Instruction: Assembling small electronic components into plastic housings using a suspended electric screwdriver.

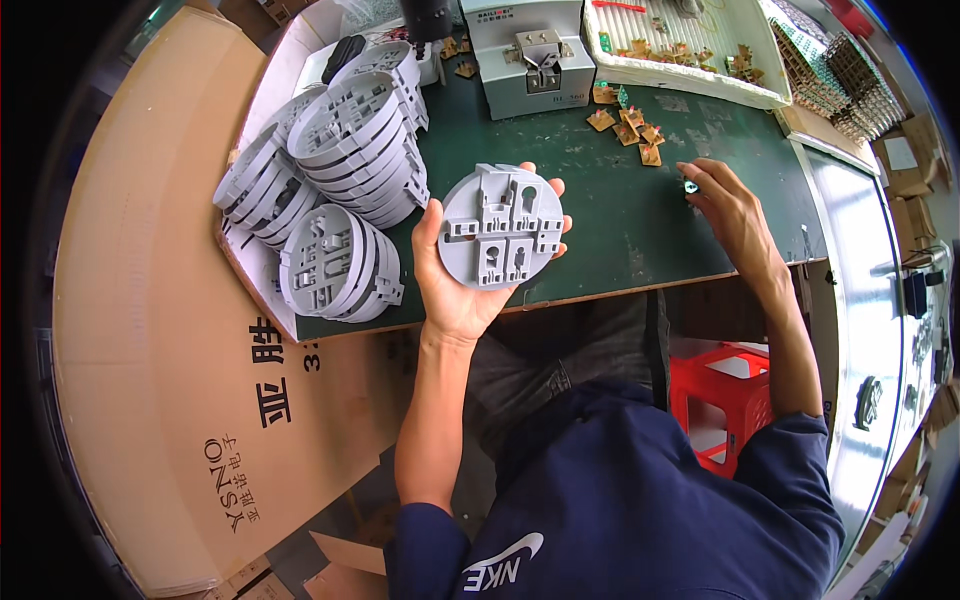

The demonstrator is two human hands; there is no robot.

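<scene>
My left hand (pixel 460 290) grips a round grey plastic housing (pixel 463 268) from below, thumb on its left rim and fingers behind its right. Moulded ribs, slots and keyhole-shaped openings face up toward me. Over the right part of the table, my right hand (pixel 735 210) pinches a small circuit board (pixel 690 187); only a bit of its green surface shows between the fingertips. Several loose tan circuit boards (pixel 628 127) lie scattered on the green tabletop (pixel 620 225), left of and beyond that hand.
Stacks of similar grey housings (pixel 350 125) fill the table's left end. A grey metal machine (pixel 535 75) stands at the back, beside a white foam tray (pixel 700 80) holding more boards. A red stool (pixel 725 390) is below the table; a large cardboard box (pixel 160 300) stands left.
</scene>
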